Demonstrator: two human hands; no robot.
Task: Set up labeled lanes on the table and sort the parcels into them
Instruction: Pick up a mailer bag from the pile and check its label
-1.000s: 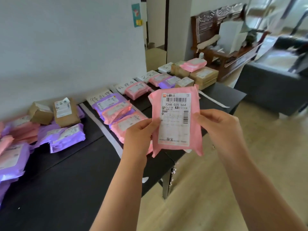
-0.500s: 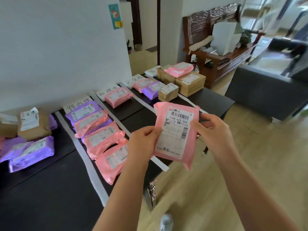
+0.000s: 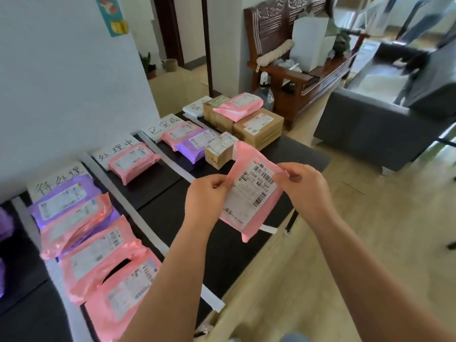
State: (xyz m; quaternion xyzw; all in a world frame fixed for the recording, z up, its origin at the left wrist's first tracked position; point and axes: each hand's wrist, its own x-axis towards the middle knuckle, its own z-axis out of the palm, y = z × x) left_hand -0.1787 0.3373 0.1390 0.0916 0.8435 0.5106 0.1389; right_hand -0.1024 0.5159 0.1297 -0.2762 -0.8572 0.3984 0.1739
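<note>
A pink parcel (image 3: 251,193) with a white barcode label hangs tilted above the black table (image 3: 172,208). My left hand (image 3: 207,196) pinches its left edge and my right hand (image 3: 306,188) pinches its upper right corner. White tape strips (image 3: 143,225) split the table into lanes, each headed by a handwritten paper label (image 3: 58,181). The nearest lane holds several pink and purple parcels (image 3: 98,253). One pink parcel (image 3: 133,161) lies in the second lane. The third lane has a pink parcel, a purple parcel (image 3: 195,144) and a small box (image 3: 219,151). Cardboard boxes (image 3: 259,127) fill the far lane.
A white wall (image 3: 61,82) runs along the table's far side. A wooden bench (image 3: 296,77) with white boxes stands behind the table's end. A grey sofa (image 3: 375,129) sits to the right across light wood floor (image 3: 357,243). More purple parcels (image 3: 3,228) lie at the left edge.
The view has shifted right along the table, so the lanes sit further left in frame. The pink parcel has tilted clockwise and moved over the table's right part, still in both hands.
</note>
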